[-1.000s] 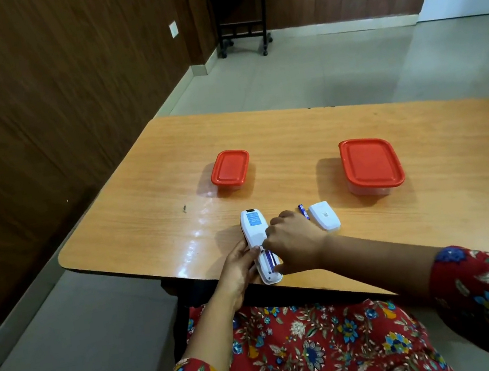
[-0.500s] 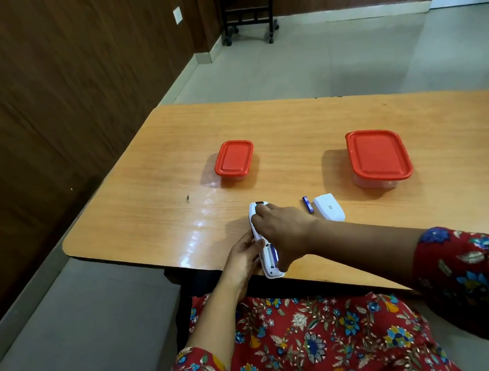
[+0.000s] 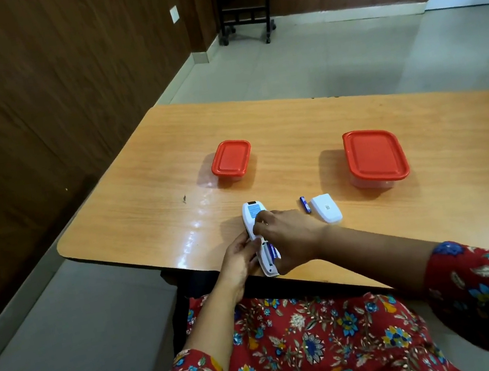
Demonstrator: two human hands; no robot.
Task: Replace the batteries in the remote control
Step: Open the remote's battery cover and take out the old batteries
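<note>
A white remote control (image 3: pixel 253 214) lies face down near the table's front edge, its battery bay open with a blue battery (image 3: pixel 271 251) showing inside. My left hand (image 3: pixel 240 259) grips the remote's left side. My right hand (image 3: pixel 289 236) lies over the remote from the right, fingers curled round its body with the fingertips near the blue label. A loose blue battery (image 3: pixel 305 204) lies to the right, next to the white battery cover (image 3: pixel 325 208).
Two clear boxes with red lids stand farther back on the wooden table (image 3: pixel 421 129): a small one (image 3: pixel 232 161) at the left and a larger one (image 3: pixel 375 157) at the right. A black wheeled stand (image 3: pixel 244 20) is by the far wall.
My right hand has slid up along the remote toward its label end and now uncovers the battery bay again. The head view has tilted slightly; the loose battery and cover stay put.
</note>
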